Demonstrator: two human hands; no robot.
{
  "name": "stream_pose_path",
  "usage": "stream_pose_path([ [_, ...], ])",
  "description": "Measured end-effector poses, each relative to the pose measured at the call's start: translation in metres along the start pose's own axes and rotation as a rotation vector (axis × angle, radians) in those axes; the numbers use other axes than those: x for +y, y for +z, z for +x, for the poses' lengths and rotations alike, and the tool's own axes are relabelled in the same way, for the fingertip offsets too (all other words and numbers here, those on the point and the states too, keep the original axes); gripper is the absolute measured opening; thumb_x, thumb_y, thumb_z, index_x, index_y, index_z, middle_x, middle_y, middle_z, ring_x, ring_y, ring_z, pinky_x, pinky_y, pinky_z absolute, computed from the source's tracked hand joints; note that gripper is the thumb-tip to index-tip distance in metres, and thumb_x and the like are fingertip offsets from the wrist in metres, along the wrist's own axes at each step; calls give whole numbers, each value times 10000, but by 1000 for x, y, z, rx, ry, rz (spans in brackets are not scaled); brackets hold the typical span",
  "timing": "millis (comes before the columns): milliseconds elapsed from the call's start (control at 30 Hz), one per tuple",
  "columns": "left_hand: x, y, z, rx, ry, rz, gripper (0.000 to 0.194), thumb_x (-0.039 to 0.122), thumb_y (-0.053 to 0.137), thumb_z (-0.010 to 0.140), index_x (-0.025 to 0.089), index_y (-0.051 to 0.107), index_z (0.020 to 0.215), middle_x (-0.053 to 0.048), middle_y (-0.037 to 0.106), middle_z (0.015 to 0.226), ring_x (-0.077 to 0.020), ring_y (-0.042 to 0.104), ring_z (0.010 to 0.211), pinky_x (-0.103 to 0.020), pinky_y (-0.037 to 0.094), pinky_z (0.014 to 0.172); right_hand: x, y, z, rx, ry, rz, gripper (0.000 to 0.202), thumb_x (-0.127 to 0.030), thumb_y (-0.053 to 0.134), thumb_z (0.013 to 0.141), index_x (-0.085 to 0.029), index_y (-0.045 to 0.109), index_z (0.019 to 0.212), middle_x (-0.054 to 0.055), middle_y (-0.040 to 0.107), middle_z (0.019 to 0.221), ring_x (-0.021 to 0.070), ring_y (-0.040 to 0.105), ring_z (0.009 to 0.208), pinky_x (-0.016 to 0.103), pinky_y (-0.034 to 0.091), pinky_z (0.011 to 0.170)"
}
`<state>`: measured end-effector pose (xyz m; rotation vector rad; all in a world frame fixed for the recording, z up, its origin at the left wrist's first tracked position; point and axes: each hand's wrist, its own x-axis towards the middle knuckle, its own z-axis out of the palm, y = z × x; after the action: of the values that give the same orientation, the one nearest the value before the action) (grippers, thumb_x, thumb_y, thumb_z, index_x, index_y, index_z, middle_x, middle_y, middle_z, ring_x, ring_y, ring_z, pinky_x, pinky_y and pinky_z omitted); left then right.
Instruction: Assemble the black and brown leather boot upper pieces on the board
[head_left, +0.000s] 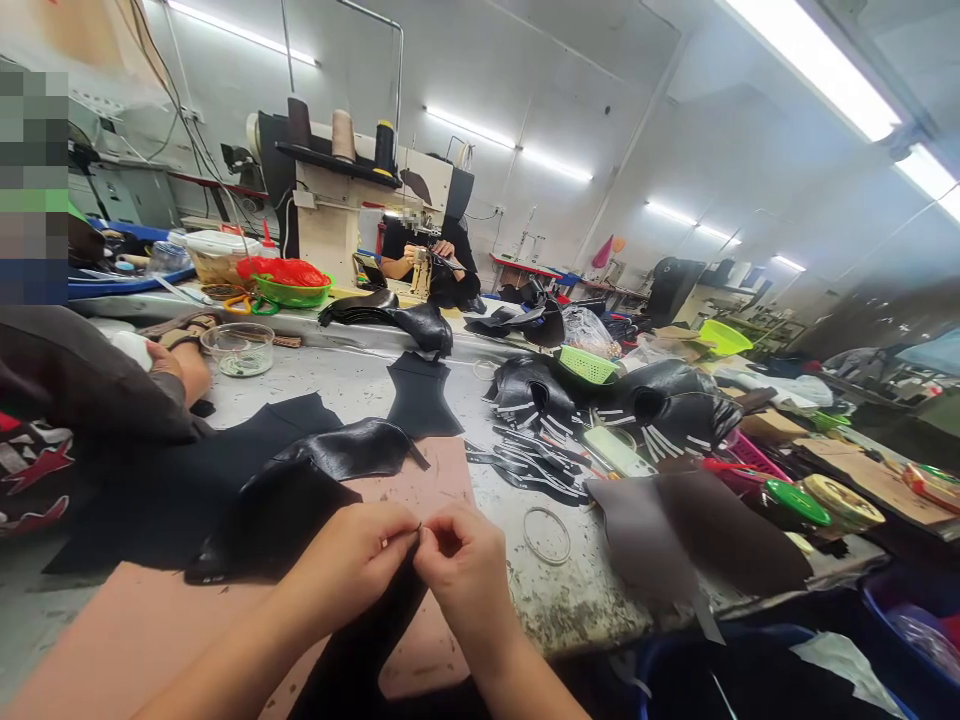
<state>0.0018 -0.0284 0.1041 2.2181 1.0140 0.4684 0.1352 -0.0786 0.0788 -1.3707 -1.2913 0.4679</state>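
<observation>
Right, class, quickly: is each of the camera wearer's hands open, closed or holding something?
Left hand: closed in a pinch on the black material.
Right hand: closed, pinching it too, beside the left.

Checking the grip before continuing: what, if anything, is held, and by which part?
Left hand and right hand pinch what seems the upper edge of the black piece beneath.

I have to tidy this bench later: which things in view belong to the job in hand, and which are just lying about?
Seemingly part of the job:
black piece, pinched by the left hand and the right hand
pink sheet beneath

Seemingly just lying about:
clear bowl
pale green basket
green-lidded jar
</observation>
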Motion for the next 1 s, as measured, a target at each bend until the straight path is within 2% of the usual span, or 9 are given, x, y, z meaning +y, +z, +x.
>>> stream_pose_path([
  [67, -1, 1, -1, -12, -17, -114, 276, 316, 397, 770, 175, 581, 620, -2, 548, 600, -145, 493, 597, -240, 351, 564, 1, 1, -2, -18, 68, 94, 120, -222, 533, 661, -186, 596, 566, 7, 579, 586, 145, 530, 574, 262, 424, 557],
  [167, -2, 0, -3, -49, -49, -298, 310, 374, 428, 780, 171, 651, 708, -18, 631, 684, -163, 554, 664, -249, 409, 628, 5, 1, -5, -88, 271, 330, 161, -315, 572, 671, -172, 620, 615, 7, 583, 588, 144, 533, 547, 267, 441, 534],
  [233, -3, 0, -4, -53, -60, -347, 305, 377, 442, 778, 177, 668, 736, -20, 661, 725, -169, 575, 699, -253, 422, 661, 6, 0, -6, -103, 336, 397, 184, -344, 596, 659, -165, 636, 641, 6, 585, 591, 143, 528, 541, 268, 444, 528],
  [467, 1, 8, -10, 71, -43, -61, 289, 322, 382, 814, 200, 592, 658, -2, 602, 643, -152, 535, 625, -244, 363, 582, -1, -3, -4, -122, 263, 243, 178, -320, 598, 668, -163, 652, 605, 23, 614, 592, 156, 548, 579, 274, 449, 572],
  [600, -1, 15, -13, 108, -11, 11, 298, 312, 364, 822, 196, 554, 624, -10, 590, 643, -157, 528, 627, -255, 354, 591, 1, -1, -6, -35, 202, 124, 124, -241, 546, 630, -167, 624, 568, 15, 600, 572, 151, 529, 556, 269, 424, 546],
  [767, -6, 18, -13, 57, -99, -282, 305, 401, 422, 810, 196, 620, 702, -9, 624, 677, -164, 551, 668, -250, 400, 628, 10, 5, -10, -73, 300, 331, 134, -282, 600, 653, -160, 626, 602, 8, 591, 592, 139, 528, 575, 257, 442, 554],
  [867, -6, 19, -14, 47, -154, -449, 327, 456, 455, 775, 181, 605, 682, -14, 616, 679, -171, 546, 682, -262, 417, 653, 15, 10, -17, -76, 394, 516, 230, -386, 680, 662, -163, 620, 666, 3, 588, 615, 118, 514, 539, 223, 429, 480],
  [933, -7, 19, -20, 86, -224, -602, 354, 513, 476, 757, 178, 558, 676, -4, 585, 663, -162, 527, 657, -263, 423, 633, 16, 5, -24, -56, 428, 625, 320, -475, 696, 673, -172, 597, 707, 22, 625, 692, 106, 511, 515, 201, 395, 425],
  [1000, -9, 16, -30, 137, -334, -750, 377, 561, 483, 758, 189, 502, 695, 23, 529, 627, -139, 491, 600, -247, 416, 575, 14, -13, -33, -146, 427, 662, 353, -523, 669, 718, -182, 580, 739, 44, 661, 754, 110, 538, 531, 203, 402, 446],
])
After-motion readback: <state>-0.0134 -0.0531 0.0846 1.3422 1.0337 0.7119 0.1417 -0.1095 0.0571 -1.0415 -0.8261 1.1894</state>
